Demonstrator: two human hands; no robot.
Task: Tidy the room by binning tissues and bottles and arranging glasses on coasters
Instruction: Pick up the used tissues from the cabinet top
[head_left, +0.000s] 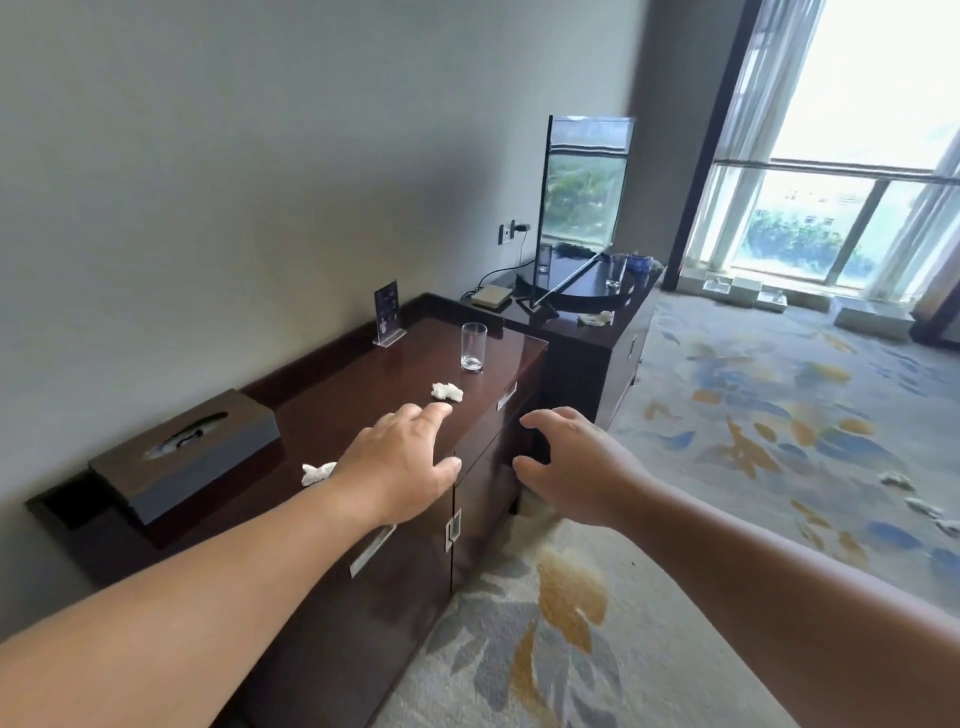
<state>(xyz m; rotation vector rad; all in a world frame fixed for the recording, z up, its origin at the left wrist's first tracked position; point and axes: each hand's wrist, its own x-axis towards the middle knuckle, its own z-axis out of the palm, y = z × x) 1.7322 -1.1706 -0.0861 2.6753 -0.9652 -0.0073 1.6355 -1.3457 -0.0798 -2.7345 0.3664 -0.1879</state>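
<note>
- Crumpled white tissue (447, 392) lies on the glossy dark-wood worktop (363, 384), just past the left hand (400, 462) fingertips, not touching.
- Left hand: palm down over the worktop, fingers stretched forward, holding nothing.
- Right hand (576, 467): off the worktop's front edge, fingers loosely curled, empty.
- Second crumpled white tissue (318, 472) sits beside the left wrist, partly hidden by it.
- Clear straight-sided drinking glass (474, 347) stands upright further along the same worktop, no coaster under it.
- Dark brown tissue box (192, 452) is at the left end; a small acrylic sign stand (388, 314) is by the wall.
- Third white tissue wad (596, 318) is on the lower dark cabinet (582, 338) by the flat-screen TV (584, 208). Another clear glass (615, 273) stands at the TV base. Blue items behind it are too small to identify.
- White tissue scraps (896, 480) lie on the patterned carpet (727, 415), well apart from the worktop.
- Progress: looks barely begun. Every tissue in view is unbinned and the glass isn't placed. No bin or coasters are visible.
- Likely next: pinch the nearest tissue.
</note>
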